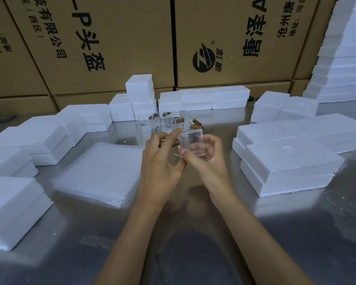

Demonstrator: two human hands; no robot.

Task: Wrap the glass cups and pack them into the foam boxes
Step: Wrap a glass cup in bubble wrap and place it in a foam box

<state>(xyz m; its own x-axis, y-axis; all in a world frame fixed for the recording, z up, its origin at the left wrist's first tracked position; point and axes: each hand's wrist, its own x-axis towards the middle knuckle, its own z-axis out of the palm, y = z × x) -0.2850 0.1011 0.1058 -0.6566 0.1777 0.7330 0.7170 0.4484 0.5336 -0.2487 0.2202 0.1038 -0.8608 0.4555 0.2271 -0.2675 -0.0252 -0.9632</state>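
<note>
While both hands hold it above the desk [193, 233], one glass cup [191, 145] sits tilted between them.
Nearest the cup, the left hand [162, 159] pinches its rim and side, a brown handle under the fingers; the right hand [209, 159] curls around its far side; left of the cup lies a stack of foam sheets [99, 171]; just behind it stand more glass cups [164, 124]; closed foam boxes [288, 161] flank it; beyond rise cardboard cartons [224, 38].
</note>
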